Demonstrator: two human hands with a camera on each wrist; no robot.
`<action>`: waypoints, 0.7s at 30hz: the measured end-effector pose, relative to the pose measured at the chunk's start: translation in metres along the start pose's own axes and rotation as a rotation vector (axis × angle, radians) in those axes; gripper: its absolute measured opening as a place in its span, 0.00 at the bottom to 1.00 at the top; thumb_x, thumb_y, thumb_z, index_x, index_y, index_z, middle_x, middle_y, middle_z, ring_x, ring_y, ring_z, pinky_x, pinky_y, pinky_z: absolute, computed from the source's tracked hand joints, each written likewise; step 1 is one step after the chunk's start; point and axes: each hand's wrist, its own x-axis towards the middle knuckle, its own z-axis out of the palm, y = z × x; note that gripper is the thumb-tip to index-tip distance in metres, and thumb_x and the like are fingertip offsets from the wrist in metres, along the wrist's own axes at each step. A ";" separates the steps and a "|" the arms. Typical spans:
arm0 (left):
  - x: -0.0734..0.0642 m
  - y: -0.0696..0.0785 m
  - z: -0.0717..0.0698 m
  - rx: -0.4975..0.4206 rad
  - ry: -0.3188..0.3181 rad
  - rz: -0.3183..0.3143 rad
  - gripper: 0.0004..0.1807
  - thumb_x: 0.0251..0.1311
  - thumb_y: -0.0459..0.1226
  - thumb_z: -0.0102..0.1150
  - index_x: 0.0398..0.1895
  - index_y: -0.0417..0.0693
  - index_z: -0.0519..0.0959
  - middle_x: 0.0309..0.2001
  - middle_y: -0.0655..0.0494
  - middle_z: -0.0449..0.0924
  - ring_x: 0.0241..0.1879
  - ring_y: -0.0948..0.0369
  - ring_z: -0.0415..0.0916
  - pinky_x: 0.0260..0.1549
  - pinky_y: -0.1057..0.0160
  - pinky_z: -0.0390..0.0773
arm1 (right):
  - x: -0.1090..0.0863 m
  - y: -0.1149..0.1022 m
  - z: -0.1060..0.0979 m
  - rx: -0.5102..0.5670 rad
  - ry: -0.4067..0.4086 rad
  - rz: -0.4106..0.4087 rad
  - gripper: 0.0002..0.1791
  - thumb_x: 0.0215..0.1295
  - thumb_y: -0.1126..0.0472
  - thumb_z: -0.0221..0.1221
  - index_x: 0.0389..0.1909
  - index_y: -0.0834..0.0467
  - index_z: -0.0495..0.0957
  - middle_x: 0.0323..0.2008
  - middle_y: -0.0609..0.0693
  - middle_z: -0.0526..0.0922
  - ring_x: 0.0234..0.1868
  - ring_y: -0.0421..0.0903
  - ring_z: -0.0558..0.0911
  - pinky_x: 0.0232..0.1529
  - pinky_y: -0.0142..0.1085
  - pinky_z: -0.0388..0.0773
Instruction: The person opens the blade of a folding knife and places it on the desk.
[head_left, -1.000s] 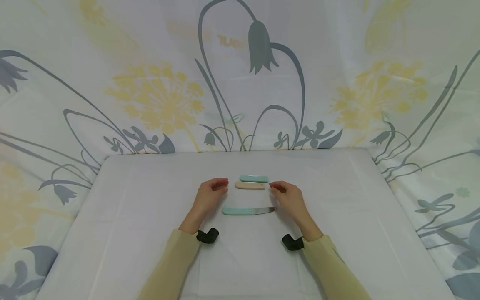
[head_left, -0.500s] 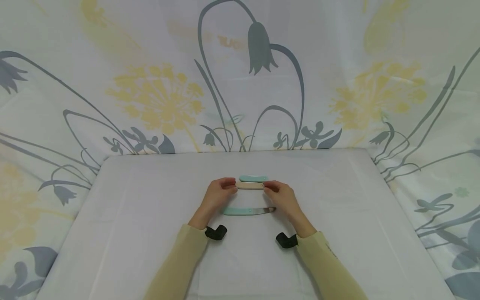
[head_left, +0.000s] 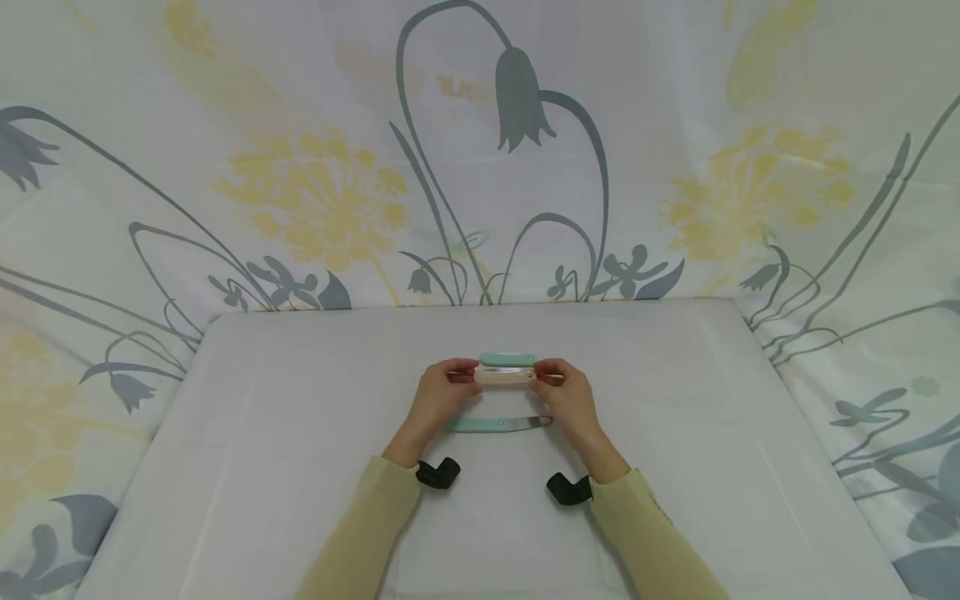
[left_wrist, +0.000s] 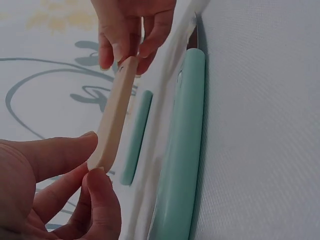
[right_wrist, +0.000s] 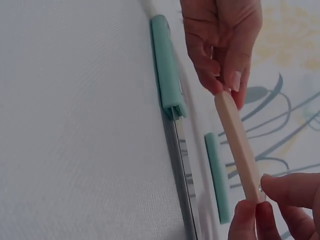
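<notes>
Between my two hands a beige folding knife (head_left: 506, 377), folded up, is held by its ends. My left hand (head_left: 437, 398) pinches its left end between thumb and fingers, as the left wrist view also shows on the beige handle (left_wrist: 113, 115). At the other end, with the small rivet, my right hand (head_left: 573, 404) pinches it the same way. Both wrist views show it raised off the table. Just behind lies a folded mint-green knife (head_left: 507, 359). Nearer to me, an unfolded mint-green knife (head_left: 480, 425) lies with its blade (right_wrist: 186, 172) pointing right.
A white cloth covers the table (head_left: 300, 467). Behind it and at both sides hangs a curtain (head_left: 322, 192) with yellow and grey flowers. Black wrist cameras (head_left: 439, 473) stick out inward from the yellow-green sleeves (head_left: 367, 525).
Both hands have moved inward to the ends of the beige folding knife and taken hold of it. The knife has been lifted and tipped, showing its metal edge. The mint-green knives have stayed put.
</notes>
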 end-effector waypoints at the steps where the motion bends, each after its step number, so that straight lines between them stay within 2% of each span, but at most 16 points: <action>1: -0.001 0.000 0.001 -0.007 -0.004 -0.003 0.19 0.56 0.30 0.68 0.53 0.42 0.83 0.46 0.51 0.81 0.46 0.56 0.77 0.46 0.59 0.78 | -0.001 0.000 0.000 -0.009 0.010 -0.005 0.15 0.63 0.69 0.65 0.50 0.63 0.80 0.50 0.57 0.82 0.51 0.51 0.80 0.46 0.36 0.76; 9: -0.005 -0.001 0.002 0.009 -0.033 0.018 0.17 0.55 0.30 0.69 0.50 0.44 0.85 0.40 0.54 0.80 0.40 0.58 0.76 0.42 0.61 0.76 | -0.008 -0.003 -0.004 -0.069 0.032 -0.034 0.10 0.62 0.68 0.66 0.44 0.61 0.81 0.44 0.55 0.83 0.48 0.49 0.81 0.43 0.36 0.76; 15: -0.012 0.002 -0.001 0.029 -0.092 0.026 0.14 0.55 0.31 0.71 0.46 0.44 0.86 0.37 0.54 0.79 0.37 0.59 0.76 0.40 0.63 0.75 | -0.014 -0.004 -0.007 -0.034 -0.016 -0.027 0.11 0.63 0.66 0.66 0.45 0.62 0.80 0.44 0.55 0.82 0.46 0.50 0.80 0.39 0.30 0.76; 21: -0.021 0.001 -0.006 0.031 -0.150 0.058 0.13 0.57 0.31 0.70 0.46 0.45 0.86 0.37 0.54 0.78 0.37 0.60 0.78 0.39 0.64 0.75 | -0.021 -0.005 -0.013 -0.076 -0.053 -0.050 0.11 0.62 0.68 0.66 0.45 0.61 0.81 0.44 0.55 0.82 0.46 0.50 0.80 0.40 0.34 0.77</action>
